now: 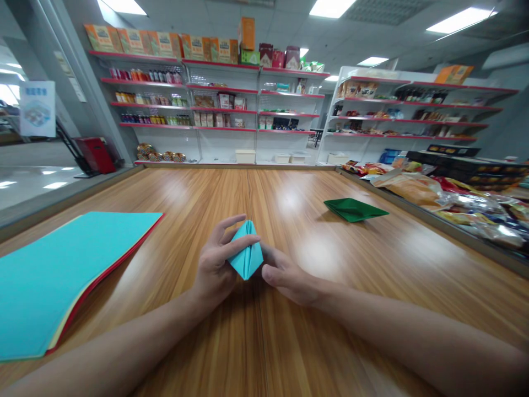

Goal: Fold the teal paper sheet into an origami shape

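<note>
A light-blue folded paper [253, 258], shaped like a pointed diamond with a crease down its middle, is held up over the wooden table [173, 331]. My left hand [219, 259] grips it from the left, thumb lying across its front face. At its right edge is my right hand [289, 275], thumb in front and the other fingers partly hidden behind the paper. Farther off to the right, a dark-green folded paper [357, 210] lies on the table by itself.
A stack of coloured paper sheets [78, 264], blue on top with yellow and red edges, lies at the left. Packaged snacks [475, 204] are heaped beyond the table's raised right edge. Stocked shelves [223, 110] stand behind the far edge.
</note>
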Action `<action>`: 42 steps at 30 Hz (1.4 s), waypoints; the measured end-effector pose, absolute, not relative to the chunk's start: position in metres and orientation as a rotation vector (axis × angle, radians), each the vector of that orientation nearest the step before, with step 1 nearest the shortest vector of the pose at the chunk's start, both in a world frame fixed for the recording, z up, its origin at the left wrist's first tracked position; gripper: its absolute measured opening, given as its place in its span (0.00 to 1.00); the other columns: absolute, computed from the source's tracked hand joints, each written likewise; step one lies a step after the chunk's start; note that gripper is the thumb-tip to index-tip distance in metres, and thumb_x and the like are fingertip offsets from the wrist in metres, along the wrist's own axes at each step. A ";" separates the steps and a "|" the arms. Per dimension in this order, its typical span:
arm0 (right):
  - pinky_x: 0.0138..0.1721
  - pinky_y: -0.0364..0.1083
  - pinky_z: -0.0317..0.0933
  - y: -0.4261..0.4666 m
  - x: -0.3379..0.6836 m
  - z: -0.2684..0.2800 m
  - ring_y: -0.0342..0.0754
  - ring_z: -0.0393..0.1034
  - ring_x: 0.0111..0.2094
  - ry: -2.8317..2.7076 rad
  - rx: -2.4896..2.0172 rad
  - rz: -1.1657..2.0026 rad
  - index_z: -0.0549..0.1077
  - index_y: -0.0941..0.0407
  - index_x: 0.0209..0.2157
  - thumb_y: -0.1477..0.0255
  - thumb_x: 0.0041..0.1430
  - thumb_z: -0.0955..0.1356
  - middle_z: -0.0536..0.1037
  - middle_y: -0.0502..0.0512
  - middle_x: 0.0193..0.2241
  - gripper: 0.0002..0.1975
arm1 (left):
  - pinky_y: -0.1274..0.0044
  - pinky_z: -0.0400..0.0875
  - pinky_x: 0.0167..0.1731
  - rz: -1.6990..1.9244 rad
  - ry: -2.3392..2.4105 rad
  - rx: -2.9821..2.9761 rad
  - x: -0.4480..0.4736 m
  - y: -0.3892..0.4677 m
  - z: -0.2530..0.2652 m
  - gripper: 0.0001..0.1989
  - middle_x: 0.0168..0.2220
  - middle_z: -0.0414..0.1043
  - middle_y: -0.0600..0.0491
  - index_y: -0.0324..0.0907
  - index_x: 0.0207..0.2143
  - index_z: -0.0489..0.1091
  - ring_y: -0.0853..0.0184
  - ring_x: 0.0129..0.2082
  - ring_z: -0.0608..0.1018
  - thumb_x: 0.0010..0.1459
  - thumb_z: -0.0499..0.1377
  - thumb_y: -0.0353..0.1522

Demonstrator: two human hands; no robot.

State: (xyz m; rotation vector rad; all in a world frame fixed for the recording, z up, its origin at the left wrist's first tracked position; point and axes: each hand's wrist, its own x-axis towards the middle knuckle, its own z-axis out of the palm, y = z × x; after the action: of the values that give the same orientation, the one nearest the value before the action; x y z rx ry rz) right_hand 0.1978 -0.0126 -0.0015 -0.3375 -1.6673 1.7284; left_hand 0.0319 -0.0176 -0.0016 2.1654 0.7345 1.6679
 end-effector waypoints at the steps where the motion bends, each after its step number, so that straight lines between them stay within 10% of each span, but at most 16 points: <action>1: 0.52 0.51 0.54 -0.014 0.197 -0.002 0.51 0.61 0.50 -1.659 -0.349 1.728 0.62 0.54 0.55 0.53 0.51 0.69 0.68 0.57 0.48 0.33 | 0.71 0.71 0.44 1.665 0.714 2.206 0.032 -0.017 -0.002 0.17 0.55 0.58 0.46 0.48 0.46 0.73 0.61 0.49 0.73 0.56 0.59 0.23; 16: 0.44 0.48 0.62 -0.019 0.194 -0.002 0.49 0.64 0.43 -1.744 -0.553 1.555 0.60 0.56 0.51 0.64 0.46 0.74 0.69 0.56 0.43 0.32 | 0.66 0.65 0.52 1.493 0.937 2.343 0.033 -0.015 -0.009 0.26 0.54 0.62 0.44 0.45 0.58 0.60 0.58 0.54 0.68 0.57 0.58 0.31; 32: 0.41 0.47 0.62 -0.014 0.200 -0.004 0.47 0.65 0.40 -1.683 -0.701 1.546 0.64 0.57 0.47 0.67 0.44 0.75 0.70 0.54 0.40 0.29 | 0.80 0.67 0.30 1.261 1.138 1.895 0.031 -0.020 0.001 0.06 0.27 0.72 0.57 0.38 0.25 0.72 0.68 0.28 0.73 0.52 0.56 0.27; 42: 0.39 0.47 0.63 -0.011 0.201 -0.002 0.47 0.67 0.38 -1.679 -0.768 1.443 0.66 0.57 0.45 0.66 0.44 0.75 0.72 0.54 0.38 0.27 | 0.79 0.65 0.28 1.181 0.933 1.756 0.029 -0.014 0.001 0.05 0.23 0.68 0.58 0.38 0.25 0.72 0.70 0.25 0.69 0.50 0.57 0.29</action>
State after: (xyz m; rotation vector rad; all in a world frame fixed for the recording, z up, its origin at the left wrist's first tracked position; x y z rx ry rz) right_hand 0.2012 -0.0114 -0.0017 -0.7678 -1.6793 1.4428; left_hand 0.0295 -0.0139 0.0010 1.7555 0.9328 1.1810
